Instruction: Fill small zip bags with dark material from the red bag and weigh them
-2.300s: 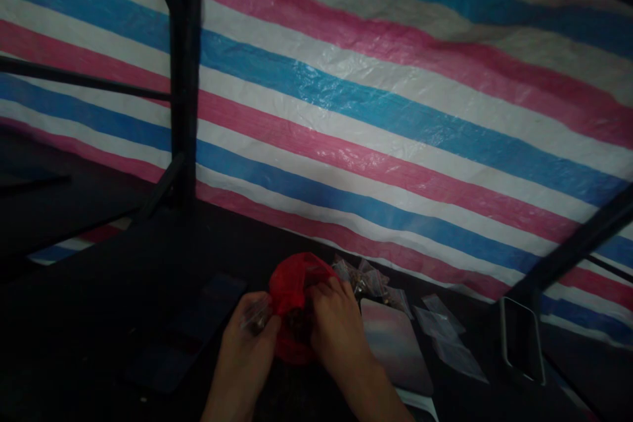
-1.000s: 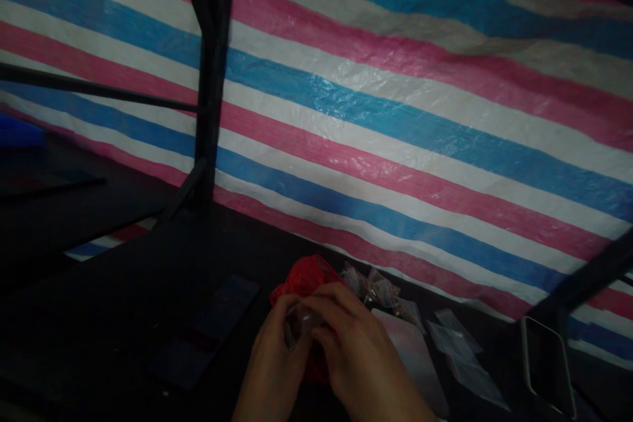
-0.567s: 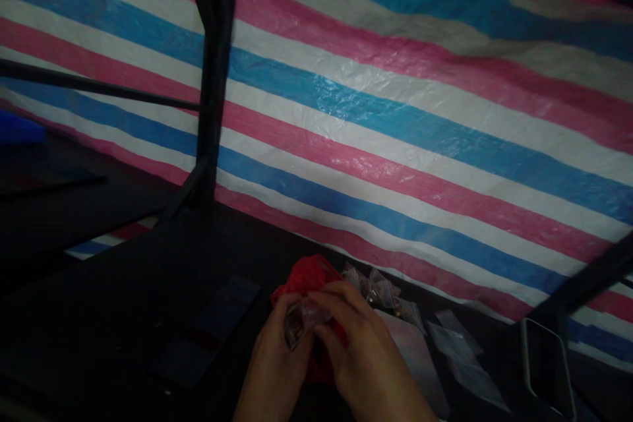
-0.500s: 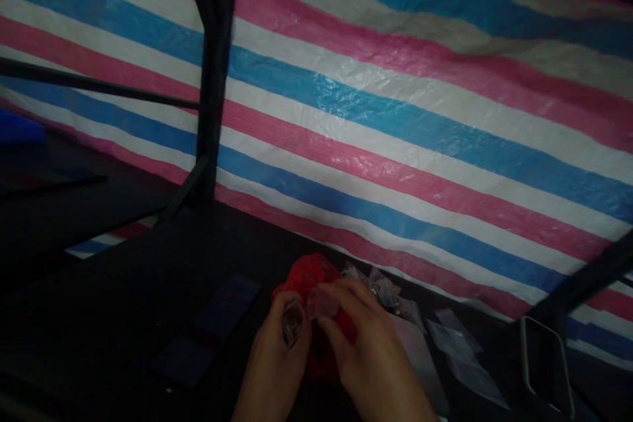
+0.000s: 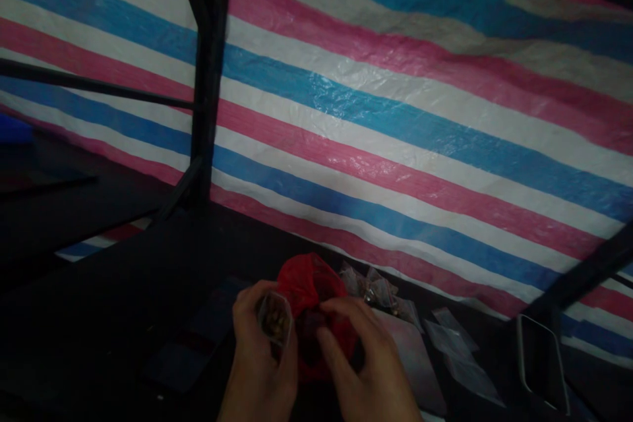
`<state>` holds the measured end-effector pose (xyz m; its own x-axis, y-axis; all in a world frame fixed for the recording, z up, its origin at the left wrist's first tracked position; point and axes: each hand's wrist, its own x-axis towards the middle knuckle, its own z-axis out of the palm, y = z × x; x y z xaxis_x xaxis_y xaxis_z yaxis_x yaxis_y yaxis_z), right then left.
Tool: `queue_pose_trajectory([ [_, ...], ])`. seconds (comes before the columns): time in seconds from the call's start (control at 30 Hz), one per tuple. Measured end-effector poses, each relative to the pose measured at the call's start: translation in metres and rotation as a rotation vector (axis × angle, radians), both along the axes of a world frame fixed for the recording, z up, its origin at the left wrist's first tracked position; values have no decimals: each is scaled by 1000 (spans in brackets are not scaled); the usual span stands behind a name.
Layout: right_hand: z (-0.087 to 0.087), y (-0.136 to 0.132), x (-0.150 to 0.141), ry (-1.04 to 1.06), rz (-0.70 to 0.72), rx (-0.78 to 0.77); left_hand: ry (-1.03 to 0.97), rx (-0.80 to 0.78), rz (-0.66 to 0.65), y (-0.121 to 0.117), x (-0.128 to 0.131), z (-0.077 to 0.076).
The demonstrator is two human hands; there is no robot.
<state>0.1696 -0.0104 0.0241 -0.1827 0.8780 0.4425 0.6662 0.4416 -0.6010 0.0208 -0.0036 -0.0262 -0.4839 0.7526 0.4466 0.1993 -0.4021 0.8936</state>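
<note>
left hand [image 5: 260,362]: wrapped round open bag [image 5: 289,324] | right hand [image 5: 370,356]: hold unclear, by red bag [image 5: 298,280] near surface's far edge [image 5: 252,224] | risk: tilting could spill pieces [image 5: 275,322]

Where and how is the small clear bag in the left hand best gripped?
Probably around its outer walls below the mouth, coming from the left: the small clear bag gapes toward the camera, small pieces showing inside, and the left hand, wrapped there, leaves it open.
</note>
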Motion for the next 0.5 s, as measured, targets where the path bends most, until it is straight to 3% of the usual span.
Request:
queue_pose_trajectory([
  [0.1, 5, -10, 1, 91, 98, -62, 40, 44, -103, -5, 16, -12],
  [0.3, 10, -14, 16, 249, -98, 16, -28, -103, -307, -14, 48, -9],
  [0.4, 17, -20, 34, 247, -142, 29, -2, -69, -431, -17, 53, -5],
  [0.5, 25, -28, 62, 305, -265, 22, 65, -13, -427, -21, 48, -3],
])
